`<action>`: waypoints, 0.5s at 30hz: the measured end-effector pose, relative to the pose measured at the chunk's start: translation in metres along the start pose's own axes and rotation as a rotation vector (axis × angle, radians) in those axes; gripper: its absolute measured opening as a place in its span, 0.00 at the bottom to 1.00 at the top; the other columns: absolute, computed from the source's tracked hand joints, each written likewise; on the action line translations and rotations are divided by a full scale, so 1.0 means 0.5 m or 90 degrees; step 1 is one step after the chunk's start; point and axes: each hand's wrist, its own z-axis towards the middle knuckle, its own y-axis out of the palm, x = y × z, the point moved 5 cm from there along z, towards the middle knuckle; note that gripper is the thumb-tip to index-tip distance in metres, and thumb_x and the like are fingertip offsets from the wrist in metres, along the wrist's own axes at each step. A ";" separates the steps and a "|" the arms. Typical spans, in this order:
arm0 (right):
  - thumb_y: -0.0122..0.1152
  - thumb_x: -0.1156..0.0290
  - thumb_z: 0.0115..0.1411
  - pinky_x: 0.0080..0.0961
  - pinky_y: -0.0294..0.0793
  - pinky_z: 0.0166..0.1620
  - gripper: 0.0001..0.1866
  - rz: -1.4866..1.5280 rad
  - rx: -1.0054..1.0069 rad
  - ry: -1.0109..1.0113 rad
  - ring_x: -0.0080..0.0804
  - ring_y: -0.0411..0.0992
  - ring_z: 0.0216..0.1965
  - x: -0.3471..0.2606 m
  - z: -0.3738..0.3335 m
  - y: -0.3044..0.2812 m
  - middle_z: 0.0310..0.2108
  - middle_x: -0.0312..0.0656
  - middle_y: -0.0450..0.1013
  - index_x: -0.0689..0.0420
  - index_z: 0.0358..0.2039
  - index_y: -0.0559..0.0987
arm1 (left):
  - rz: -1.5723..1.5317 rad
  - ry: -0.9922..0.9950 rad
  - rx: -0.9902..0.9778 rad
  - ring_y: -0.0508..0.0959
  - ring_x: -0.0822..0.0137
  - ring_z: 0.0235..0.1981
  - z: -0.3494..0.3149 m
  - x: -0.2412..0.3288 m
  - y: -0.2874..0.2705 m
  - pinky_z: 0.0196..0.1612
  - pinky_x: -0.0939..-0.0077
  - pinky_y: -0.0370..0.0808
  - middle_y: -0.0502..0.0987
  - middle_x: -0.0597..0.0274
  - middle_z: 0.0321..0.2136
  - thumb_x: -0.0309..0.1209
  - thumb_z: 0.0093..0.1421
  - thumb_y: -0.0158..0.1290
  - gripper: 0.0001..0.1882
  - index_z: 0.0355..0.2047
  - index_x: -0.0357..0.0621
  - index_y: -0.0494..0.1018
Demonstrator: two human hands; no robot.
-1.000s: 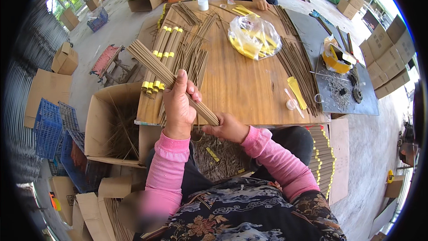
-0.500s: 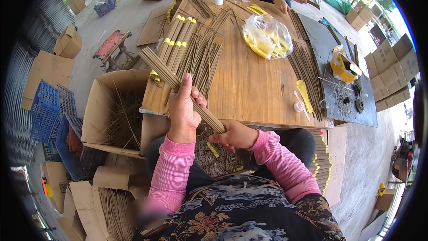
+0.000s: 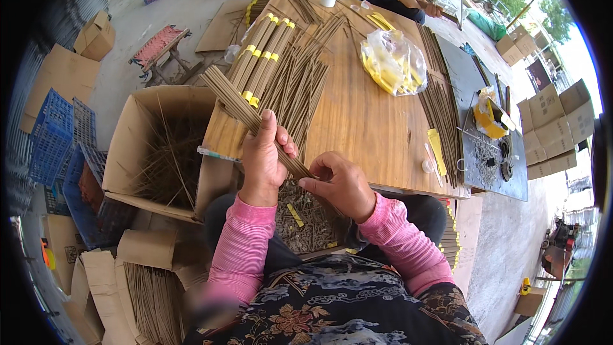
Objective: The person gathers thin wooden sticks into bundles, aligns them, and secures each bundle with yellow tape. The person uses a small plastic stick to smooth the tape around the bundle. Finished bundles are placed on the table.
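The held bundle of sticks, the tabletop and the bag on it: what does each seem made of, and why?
Bundle of sticks: perhaps pressed powder or wood, matte brown; the even, dull surface leaves it open.
Tabletop: wood or wood-look veneer, seemingly smooth, by its streaky grain.
Bag: probably thin plastic, clear and shiny, by its wrinkles and highlights.

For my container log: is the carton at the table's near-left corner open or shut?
Open: the carton has its top uncovered, and loose thin sticks show inside.
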 end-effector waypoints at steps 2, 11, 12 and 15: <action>0.64 0.65 0.45 0.30 0.68 0.28 0.13 -0.012 0.004 0.004 0.38 0.69 0.25 -0.010 0.005 0.004 0.22 0.45 0.69 0.60 0.26 0.73 | 0.013 0.005 -0.007 0.64 0.72 0.12 0.002 0.000 -0.003 0.16 0.78 0.65 0.63 0.68 0.12 0.46 0.52 0.55 0.20 0.18 0.46 0.63; 0.60 0.68 0.48 0.30 0.69 0.29 0.09 0.020 -0.008 0.003 0.41 0.70 0.24 -0.012 0.014 0.011 0.22 0.47 0.70 0.61 0.25 0.75 | 0.026 -0.011 -0.001 0.65 0.72 0.11 0.002 0.004 -0.011 0.15 0.77 0.65 0.63 0.67 0.12 0.46 0.53 0.54 0.20 0.17 0.46 0.63; 0.60 0.68 0.48 0.30 0.69 0.29 0.09 0.011 -0.014 0.002 0.41 0.70 0.24 -0.014 0.016 0.010 0.21 0.47 0.70 0.61 0.24 0.75 | 0.024 -0.014 0.000 0.65 0.72 0.11 0.001 0.004 -0.011 0.15 0.77 0.65 0.63 0.67 0.12 0.46 0.53 0.54 0.20 0.17 0.46 0.63; 0.59 0.68 0.48 0.30 0.69 0.28 0.09 -0.051 -0.017 -0.029 0.40 0.70 0.23 -0.024 0.016 0.008 0.21 0.46 0.70 0.61 0.25 0.76 | 0.019 -0.025 0.005 0.65 0.72 0.11 -0.002 0.005 -0.009 0.15 0.78 0.65 0.63 0.67 0.12 0.46 0.53 0.54 0.20 0.17 0.46 0.63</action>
